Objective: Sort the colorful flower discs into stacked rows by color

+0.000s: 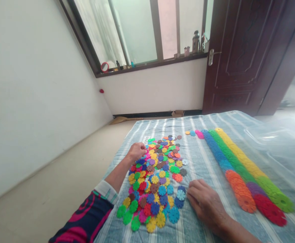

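A spread pile of notched plastic discs (154,179) in many colours lies on a striped cloth. At the far left edge of this pile, my left hand (137,152) has its fingers pinched together beside pink and yellow discs; what is between the fingertips cannot be made out. My right hand (205,200) rests on the cloth at the pile's right side, fingers curled and close to some dark blue discs (179,202). Whatever it may hold is hidden under the fingers. Overlapping rows of discs sorted by colour run along the right: blue (214,148), green (229,157) and yellow (238,153).
Orange discs (240,192), red discs (270,209) and lime discs (276,194) form the near row ends. Clear plastic (281,141) lies at the right. Beyond the striped cloth (195,158) stand a windowsill (157,63) with small items and a dark door (238,67).
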`<action>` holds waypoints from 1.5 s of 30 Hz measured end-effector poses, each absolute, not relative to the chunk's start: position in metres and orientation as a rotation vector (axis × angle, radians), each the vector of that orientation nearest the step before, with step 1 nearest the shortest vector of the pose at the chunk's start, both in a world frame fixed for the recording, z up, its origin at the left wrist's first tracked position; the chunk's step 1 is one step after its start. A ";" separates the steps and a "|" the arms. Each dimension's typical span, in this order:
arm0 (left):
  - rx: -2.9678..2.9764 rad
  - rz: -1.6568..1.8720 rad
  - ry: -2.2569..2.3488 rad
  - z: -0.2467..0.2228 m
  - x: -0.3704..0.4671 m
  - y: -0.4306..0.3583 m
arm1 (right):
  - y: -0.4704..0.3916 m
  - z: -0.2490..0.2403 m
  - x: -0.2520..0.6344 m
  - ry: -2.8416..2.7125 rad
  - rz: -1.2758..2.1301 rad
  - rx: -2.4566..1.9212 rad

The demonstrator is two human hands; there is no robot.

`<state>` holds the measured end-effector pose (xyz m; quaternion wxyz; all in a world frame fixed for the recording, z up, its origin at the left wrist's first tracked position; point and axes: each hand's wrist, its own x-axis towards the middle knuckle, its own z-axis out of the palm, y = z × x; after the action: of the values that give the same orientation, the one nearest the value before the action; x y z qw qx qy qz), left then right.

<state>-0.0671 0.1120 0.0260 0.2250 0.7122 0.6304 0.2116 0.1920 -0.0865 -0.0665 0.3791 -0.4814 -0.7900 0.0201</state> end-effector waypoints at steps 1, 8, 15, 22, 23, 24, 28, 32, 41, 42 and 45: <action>1.966 0.557 1.743 0.025 -0.069 0.113 | -0.087 -0.066 0.192 -2.020 0.052 -1.231; 2.019 0.485 1.757 0.017 -0.072 0.117 | -0.087 -0.063 0.192 -2.026 0.032 -1.218; 2.022 0.390 1.766 0.018 -0.074 0.124 | -0.087 -0.063 0.192 -2.017 0.026 -1.219; 2.062 0.334 1.803 0.014 -0.071 0.126 | -0.086 -0.064 0.192 -2.021 0.056 -1.229; 2.063 0.328 1.805 0.014 -0.071 0.126 | -0.086 -0.064 0.192 -2.021 0.054 -1.230; 2.061 0.322 1.807 0.014 -0.071 0.126 | -0.086 -0.064 0.192 -2.021 0.053 -1.229; 2.039 0.314 1.801 0.014 -0.071 0.127 | -0.086 -0.061 0.192 -2.017 0.046 -1.212; 1.993 0.341 1.779 0.014 -0.070 0.127 | -0.087 -0.061 0.192 -2.017 0.055 -1.218; 1.772 0.497 1.707 0.026 -0.069 0.123 | -0.086 -0.062 0.192 -2.017 0.067 -1.221; 1.747 0.516 1.701 0.029 -0.068 0.123 | -0.086 -0.062 0.192 -2.013 0.062 -1.220; 1.698 0.569 1.682 0.036 -0.062 0.125 | -0.086 -0.061 0.190 -2.004 0.034 -1.217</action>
<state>-0.0617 0.1247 0.0359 0.3357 0.6511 0.6449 0.2180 0.1904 -0.0856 -0.0612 0.3881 -0.4784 -0.7877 0.0134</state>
